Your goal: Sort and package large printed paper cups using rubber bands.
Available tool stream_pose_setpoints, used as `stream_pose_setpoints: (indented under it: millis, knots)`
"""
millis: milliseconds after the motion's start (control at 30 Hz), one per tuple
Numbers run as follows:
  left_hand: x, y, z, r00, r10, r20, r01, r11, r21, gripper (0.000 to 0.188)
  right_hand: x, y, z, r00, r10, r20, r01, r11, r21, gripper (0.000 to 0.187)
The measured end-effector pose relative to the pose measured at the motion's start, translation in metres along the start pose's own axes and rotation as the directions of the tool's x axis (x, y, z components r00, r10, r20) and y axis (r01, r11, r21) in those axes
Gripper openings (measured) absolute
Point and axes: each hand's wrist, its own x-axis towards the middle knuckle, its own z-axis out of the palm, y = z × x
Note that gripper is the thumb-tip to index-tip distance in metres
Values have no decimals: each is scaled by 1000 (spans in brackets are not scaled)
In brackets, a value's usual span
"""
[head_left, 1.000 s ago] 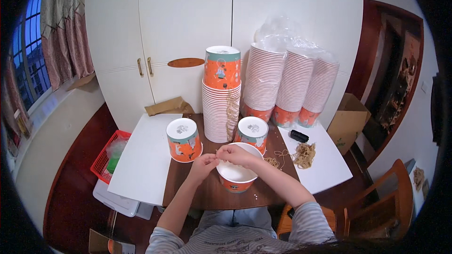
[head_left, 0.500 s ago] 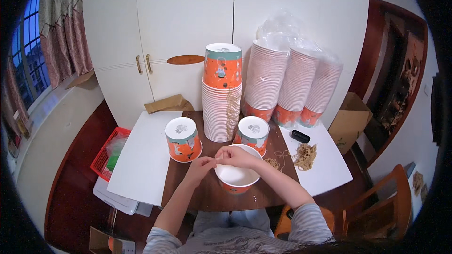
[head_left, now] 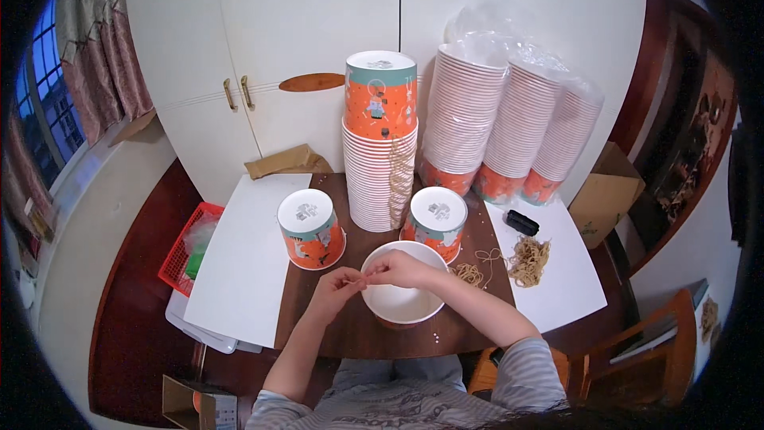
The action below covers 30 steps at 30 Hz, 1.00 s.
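A home: patterned curtain (head_left: 103,48), white cupboard (head_left: 306,16)

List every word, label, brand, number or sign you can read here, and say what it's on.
Nothing is clear enough to quote.
Left upturned tub: grey print on base, too small.
Right upturned tub: same, too small.
Top tub of the tall stack: small print on base, blurred.
Cardboard box at right: green marking, too blurred.
Open box at lower left: faint marks, too small.
Shirt: lettering, too small.

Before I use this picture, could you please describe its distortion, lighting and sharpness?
In the head view, fisheye distortion bends the cabinet, corners go black; plastic wrap shines, the window looks dim blue; detail between fingers is too small to read.
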Motion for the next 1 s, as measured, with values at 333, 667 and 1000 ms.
stream_pose_setpoints:
  millis: [333,667,1000]
  knots:
    - [-5,8,-4,996,-91,27,89,995,47,12,10,9,0,992,-107,71,111,993,-49,10]
    - [7,8,-7,983,-176,62,177,984,-25,14,10,3,-8,994,-6,107,15,996,-85,11]
    - [40,-3,6,939,-240,245,289,938,-191,15,-14,18,-23,993,76,-87,-67,993,100,7]
